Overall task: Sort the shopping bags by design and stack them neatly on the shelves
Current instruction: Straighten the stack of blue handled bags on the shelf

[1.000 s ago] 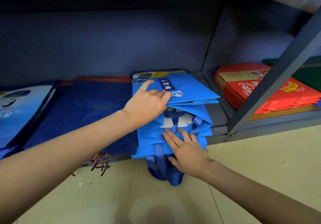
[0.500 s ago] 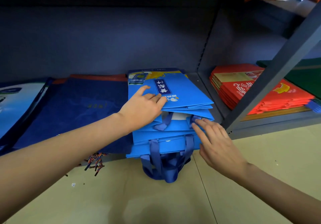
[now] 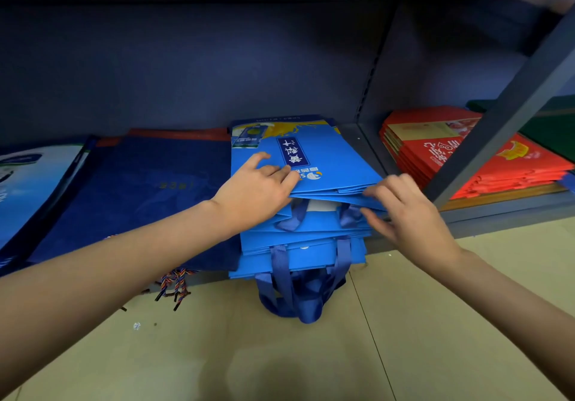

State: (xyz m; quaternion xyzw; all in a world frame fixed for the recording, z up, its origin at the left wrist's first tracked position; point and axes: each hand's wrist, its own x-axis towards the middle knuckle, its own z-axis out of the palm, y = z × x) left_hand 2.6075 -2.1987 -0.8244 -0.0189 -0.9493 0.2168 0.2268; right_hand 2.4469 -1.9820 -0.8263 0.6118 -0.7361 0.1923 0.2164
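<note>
A stack of bright blue shopping bags [image 3: 323,158] lies on the bottom shelf [image 3: 351,139], with its blue strap handles [image 3: 298,295] hanging over the front edge down to the floor. My left hand [image 3: 258,192] lies flat on the near left part of the top bags and presses on them. At the near right corner, my right hand [image 3: 410,214] has its fingers over the edge of the upper bags and its thumb beneath, pinching that corner. A gap shows between the upper and lower bags.
Dark navy bags [image 3: 140,195] lie left of the blue stack, with braided cords [image 3: 174,282] hanging off the edge. A white-and-blue bag [image 3: 28,183] is at far left. Red bags [image 3: 460,158] and green bags [image 3: 553,127] fill the right bay behind a grey slanted post [image 3: 497,130].
My right hand moved from the front middle of the stack to its near right corner and took hold of the upper bags' edge. My left hand stayed on top.
</note>
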